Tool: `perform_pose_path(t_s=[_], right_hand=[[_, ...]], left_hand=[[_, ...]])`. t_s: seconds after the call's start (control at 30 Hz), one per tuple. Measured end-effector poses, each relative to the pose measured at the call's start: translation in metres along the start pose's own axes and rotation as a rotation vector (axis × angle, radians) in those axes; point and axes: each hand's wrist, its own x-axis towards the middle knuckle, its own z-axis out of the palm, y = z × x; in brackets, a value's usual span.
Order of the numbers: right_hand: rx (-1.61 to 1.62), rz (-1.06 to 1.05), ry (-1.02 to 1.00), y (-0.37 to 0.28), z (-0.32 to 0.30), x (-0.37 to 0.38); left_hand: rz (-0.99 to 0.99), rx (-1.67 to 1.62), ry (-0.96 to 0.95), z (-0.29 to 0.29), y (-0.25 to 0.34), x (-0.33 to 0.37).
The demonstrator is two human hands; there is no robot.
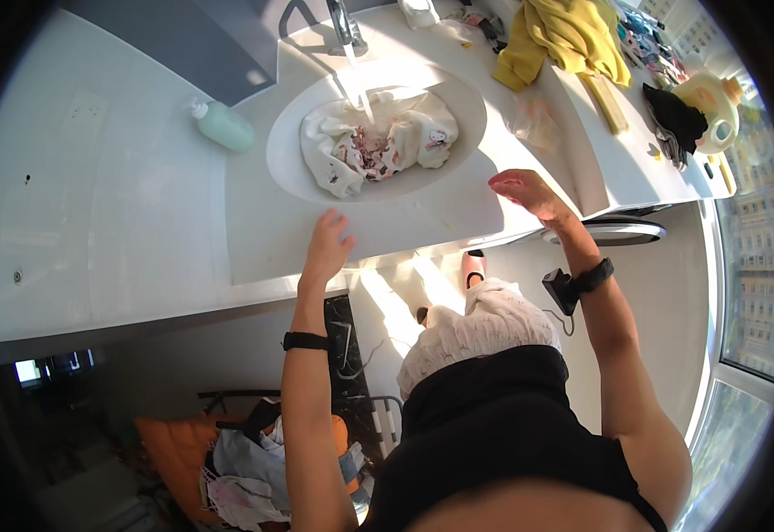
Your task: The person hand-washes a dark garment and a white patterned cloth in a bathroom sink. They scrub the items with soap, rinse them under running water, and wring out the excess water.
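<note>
The left hand (329, 244) had its fingers a little apart, loosely bent and empty, over the counter's front edge; blur hid whether the tips touched the surface. The right hand (533, 193) was empty too, its fingers together and stretched out rather than clenched, near the front edge further right — the overlapping fingers were hard to tell apart. Between and beyond them, a crumpled white cloth with a pinkish-brown print (372, 146) lay in the oval white basin (282, 164) set into the glossy white counter (254, 235), its folds partly hidden under water running from a chrome tap (344, 27), which was cut off above. A pale green plastic pump bottle (224, 127) lay tilted near the counter's left edge. Low on the left, the forearm partly covered a mixed heap of clothes (254, 465).
</note>
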Motion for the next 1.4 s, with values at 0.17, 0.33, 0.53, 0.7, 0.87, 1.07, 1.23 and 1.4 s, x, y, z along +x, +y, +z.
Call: perform_pose_path(t_s=[0.17,0.33,0.53,0.7,0.87,1.07,1.23,1.4], right_hand=[[-0.017,0.021,0.006,-0.005,-0.001,0.001],[-0.044,0.050,0.007,-0.014,0.002,-0.001],[-0.034,0.024,-0.024,-0.027,0.011,0.001],[0.005,0.024,-0.030,-0.032,0.013,0.004],[0.006,0.040,-0.011,-0.029,0.016,0.003],[-0.038,0.029,-0.004,-0.022,0.021,0.003],[-0.057,0.025,0.002,-0.022,0.024,0.002],[-0.055,0.025,0.007,-0.022,0.026,0.001]], left_hand=[[-0.002,-0.006,0.022,0.000,0.001,-0.001],[-0.004,-0.022,0.026,0.004,-0.005,0.000],[0.025,0.005,0.024,0.000,-0.005,0.005],[-0.016,0.013,0.009,-0.001,0.001,0.000],[0.004,-0.001,0.013,-0.002,0.000,-0.001],[-0.021,-0.003,-0.031,-0.006,0.002,0.001],[-0.041,-0.025,-0.071,-0.008,0.000,0.002],[-0.030,-0.011,-0.059,-0.008,0.004,0.000]])
